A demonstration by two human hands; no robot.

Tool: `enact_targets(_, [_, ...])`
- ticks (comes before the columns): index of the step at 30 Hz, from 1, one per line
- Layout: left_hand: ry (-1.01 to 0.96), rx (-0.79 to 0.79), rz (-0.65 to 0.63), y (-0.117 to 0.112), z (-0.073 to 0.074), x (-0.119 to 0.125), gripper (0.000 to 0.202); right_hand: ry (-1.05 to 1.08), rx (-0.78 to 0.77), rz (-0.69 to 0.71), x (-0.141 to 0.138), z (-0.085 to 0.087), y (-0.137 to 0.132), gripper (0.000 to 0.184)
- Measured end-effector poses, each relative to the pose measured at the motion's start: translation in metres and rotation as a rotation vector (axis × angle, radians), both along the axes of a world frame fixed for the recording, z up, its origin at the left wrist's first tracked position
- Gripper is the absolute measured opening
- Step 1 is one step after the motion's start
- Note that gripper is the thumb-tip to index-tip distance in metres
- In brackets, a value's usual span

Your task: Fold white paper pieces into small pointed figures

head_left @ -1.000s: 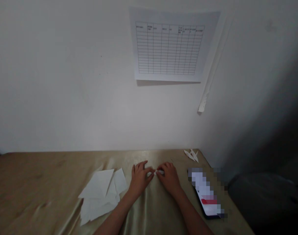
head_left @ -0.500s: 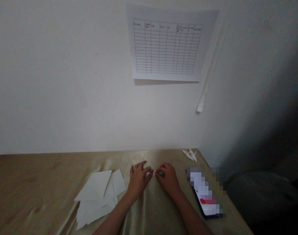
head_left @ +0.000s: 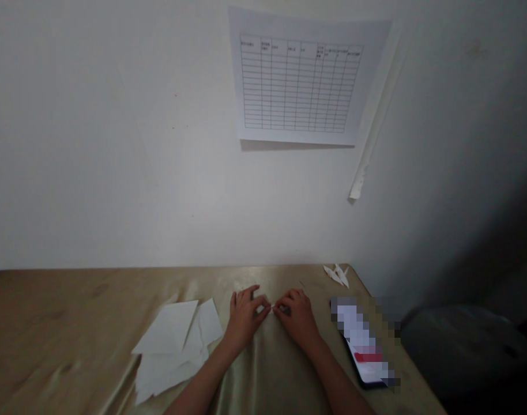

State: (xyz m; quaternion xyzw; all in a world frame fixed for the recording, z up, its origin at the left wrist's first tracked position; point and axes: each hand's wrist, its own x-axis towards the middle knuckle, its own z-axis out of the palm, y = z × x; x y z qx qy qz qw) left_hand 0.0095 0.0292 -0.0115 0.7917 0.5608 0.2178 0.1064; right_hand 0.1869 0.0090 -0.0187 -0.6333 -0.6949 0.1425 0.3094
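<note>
Over the middle of the table, my left hand pinches one side of a tiny white piece of paper between thumb and forefinger, its other fingers lifted apart. My right hand pinches the same piece from the other side, with the remaining fingers curled. The two sets of fingertips almost meet, and most of the piece is hidden by them. Several white paper sheets, some with torn edges, lie in an overlapping pile left of my left forearm.
On the right lies a phone with its screen lit and partly blurred. Small folded white paper pieces rest at the table's back right corner. A satiny tan cloth covers the table. A printed chart hangs on the wall behind.
My fingertips have drawn slightly closer together, and less of the small white piece shows between them. The view has shifted a little; the sheets and phone lie as before.
</note>
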Motion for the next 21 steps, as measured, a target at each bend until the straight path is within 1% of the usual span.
enact_targets(6, [0.015,-0.004,0.012,0.0,0.001,0.0,0.011,-0.048,0.012,-0.045,-0.007,0.003,-0.003,0.005])
enact_targets(13, [0.036,-0.022,0.011,0.0,0.008,0.001,0.011,-0.089,-0.014,-0.075,-0.011,0.004,-0.004,0.006])
enact_targets(18, [0.037,0.002,-0.002,-0.002,0.007,0.0,0.01,-0.109,0.021,-0.057,-0.01,0.002,-0.007,0.011])
enact_targets(21, [0.047,0.001,-0.004,-0.002,0.006,0.001,0.01,-0.134,0.014,-0.061,-0.011,0.002,-0.007,0.011])
